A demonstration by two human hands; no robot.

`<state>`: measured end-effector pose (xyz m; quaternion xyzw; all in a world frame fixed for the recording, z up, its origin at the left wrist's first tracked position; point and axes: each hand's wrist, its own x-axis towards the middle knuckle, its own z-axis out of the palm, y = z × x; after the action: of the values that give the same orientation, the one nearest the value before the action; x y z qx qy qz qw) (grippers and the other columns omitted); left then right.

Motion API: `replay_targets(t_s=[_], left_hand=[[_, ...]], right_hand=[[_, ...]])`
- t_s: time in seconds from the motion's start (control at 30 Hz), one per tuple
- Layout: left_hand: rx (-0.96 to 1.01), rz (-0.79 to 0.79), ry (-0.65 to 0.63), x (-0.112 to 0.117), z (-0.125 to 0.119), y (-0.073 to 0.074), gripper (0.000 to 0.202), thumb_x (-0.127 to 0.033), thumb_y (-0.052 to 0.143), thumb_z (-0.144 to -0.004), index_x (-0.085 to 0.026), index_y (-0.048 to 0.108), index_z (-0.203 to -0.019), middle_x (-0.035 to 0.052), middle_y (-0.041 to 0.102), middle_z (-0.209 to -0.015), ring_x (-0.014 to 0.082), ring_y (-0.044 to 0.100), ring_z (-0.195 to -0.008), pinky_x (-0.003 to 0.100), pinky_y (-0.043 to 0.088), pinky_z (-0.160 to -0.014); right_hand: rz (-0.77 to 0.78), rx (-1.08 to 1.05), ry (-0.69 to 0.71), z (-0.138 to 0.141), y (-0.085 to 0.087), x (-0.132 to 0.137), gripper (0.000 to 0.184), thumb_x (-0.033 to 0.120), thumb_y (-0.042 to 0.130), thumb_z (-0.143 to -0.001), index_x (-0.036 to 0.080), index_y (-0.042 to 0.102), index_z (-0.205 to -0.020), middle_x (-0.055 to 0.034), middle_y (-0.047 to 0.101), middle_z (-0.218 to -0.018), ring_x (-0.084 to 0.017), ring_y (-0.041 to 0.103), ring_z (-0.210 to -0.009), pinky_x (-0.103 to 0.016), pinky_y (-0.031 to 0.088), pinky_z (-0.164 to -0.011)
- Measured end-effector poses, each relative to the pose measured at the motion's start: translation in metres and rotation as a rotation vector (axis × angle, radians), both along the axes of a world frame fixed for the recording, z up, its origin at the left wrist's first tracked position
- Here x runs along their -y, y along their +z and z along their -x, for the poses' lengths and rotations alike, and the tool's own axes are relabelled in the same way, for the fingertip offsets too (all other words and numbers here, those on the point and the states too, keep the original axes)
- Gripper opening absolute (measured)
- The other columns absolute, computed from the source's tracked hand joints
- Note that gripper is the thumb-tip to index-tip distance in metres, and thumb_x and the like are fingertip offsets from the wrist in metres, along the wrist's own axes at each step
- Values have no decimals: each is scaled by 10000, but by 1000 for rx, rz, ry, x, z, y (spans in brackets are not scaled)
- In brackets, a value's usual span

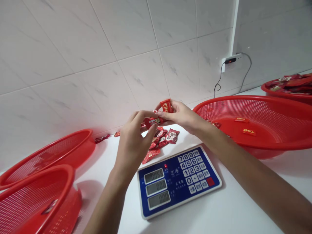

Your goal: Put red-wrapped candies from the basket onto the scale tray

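**Right hand (pixel 181 116) pinches a red sweet packet (pixel 166 105) at its fingertips, above the counter (pixel 243 208).**
In the head view, the left hand (pixel 133 143) is narrow and curled at a second packet (pixel 152 122), though its grip cannot be told. A loose pile of packets (pixel 158 141) lies at 6 o'clock from the hands, just beyond a digital scale (pixel 179 180). A red mesh basket (pixel 231 96) holding two packets (pixel 249 131) sits at 3 o'clock, a heaped basket (pixel 280 95) at 2 o'clock, and two more baskets (pixel 48 150) at 8 o'clock.
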<state>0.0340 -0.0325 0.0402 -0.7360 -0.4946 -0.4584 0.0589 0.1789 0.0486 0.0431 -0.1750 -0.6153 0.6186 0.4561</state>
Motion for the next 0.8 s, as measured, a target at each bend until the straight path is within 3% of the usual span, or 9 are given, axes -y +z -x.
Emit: replay_targets(t_s=[0.13, 0.33, 0.67, 0.73, 0.8], left_hand=[[-12, -50, 40, -1, 6, 2, 134, -96, 620, -849, -218, 670, -874, -15, 677, -927, 109, 668, -823, 225, 579, -759], [116, -53, 28, 2, 8, 6, 78, -165, 658, -844, -225, 670, -893, -6, 693, -921, 125, 682, -855, 216, 584, -759], [95, -42, 38, 2, 5, 4, 97, -190, 682, -834, -241, 661, -913, -21, 715, -901, 121, 687, -792, 250, 594, -787], [96, -42, 46, 1, 5, 4, 95, -197, 683, -831, -239, 658, -913, -20, 711, -886, 121, 686, -784, 250, 592, -780], [102, -48, 54, 1, 5, 4, 98, -197, 684, -825, -232, 650, -910, -21, 704, -863, 120, 684, -778, 243, 587, -767]], right_hand=[[-1, 79, 86, -6, -6, -3, 82, 84, 603, -884, 151, 595, -932, -17, 676, -844, -116, 691, -764, -237, 600, -724], [1, 53, 100, -12, -9, -4, 97, 104, 621, -877, 148, 615, -964, -23, 690, -877, -114, 696, -782, -228, 600, -739], [-27, 164, 173, -9, -10, 2, 70, 139, 597, -898, 151, 602, -966, -56, 693, -967, -141, 697, -853, -265, 592, -793], [-67, 199, 170, -10, -12, -1, 60, 171, 594, -904, 159, 600, -963, -51, 688, -966, -136, 687, -846, -237, 591, -722], [-115, 277, 122, -10, -13, -4, 67, 196, 591, -906, 171, 594, -968, -34, 675, -913, -115, 662, -744, -187, 551, -558]])
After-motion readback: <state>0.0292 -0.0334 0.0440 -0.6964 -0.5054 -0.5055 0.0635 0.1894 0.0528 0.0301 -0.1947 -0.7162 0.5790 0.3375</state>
